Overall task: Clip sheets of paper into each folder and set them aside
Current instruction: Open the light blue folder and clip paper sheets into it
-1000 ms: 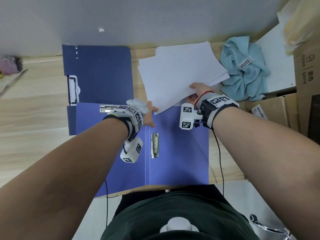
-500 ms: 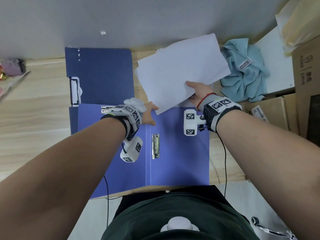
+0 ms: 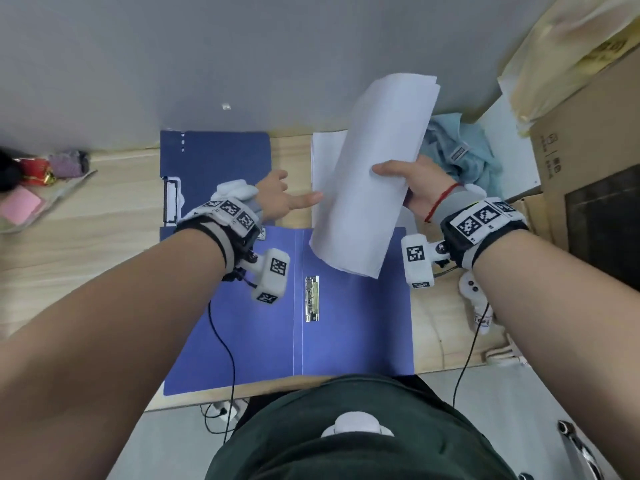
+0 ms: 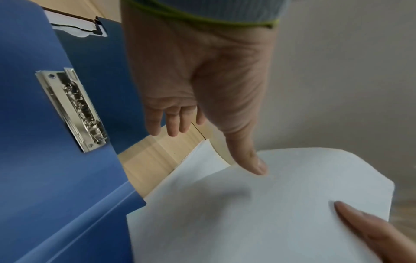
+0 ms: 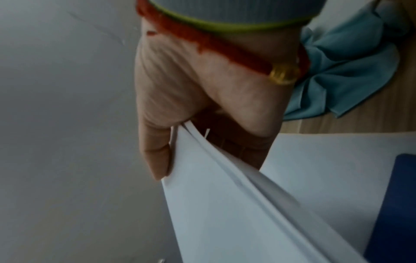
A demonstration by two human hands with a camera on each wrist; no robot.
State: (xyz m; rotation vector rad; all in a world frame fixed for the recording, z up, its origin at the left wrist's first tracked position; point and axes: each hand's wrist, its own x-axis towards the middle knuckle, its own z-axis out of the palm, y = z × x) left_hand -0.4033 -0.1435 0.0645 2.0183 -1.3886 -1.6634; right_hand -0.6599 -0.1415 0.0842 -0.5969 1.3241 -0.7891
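An open blue folder lies flat at the table's front edge, its metal clip beside the spine. My right hand pinches a sheaf of white sheets and holds it lifted and bowed above the folder's far right corner; the thumb lies on top and the fingers are hidden behind. In the right wrist view the sheets fan out from that pinch. My left hand is open with spread fingers, and its thumb tip touches the sheaf's left edge. A darker closed folder lies behind.
The remaining paper stack lies on the wooden table behind the open folder. A teal cloth is bunched at the right, with cardboard boxes beyond it. Small pink and red items sit far left. A grey wall backs the table.
My right hand has lifted the sheets off the stack and turned them nearly upright. My left hand has moved up from the folder's top edge and opened beside the sheets.
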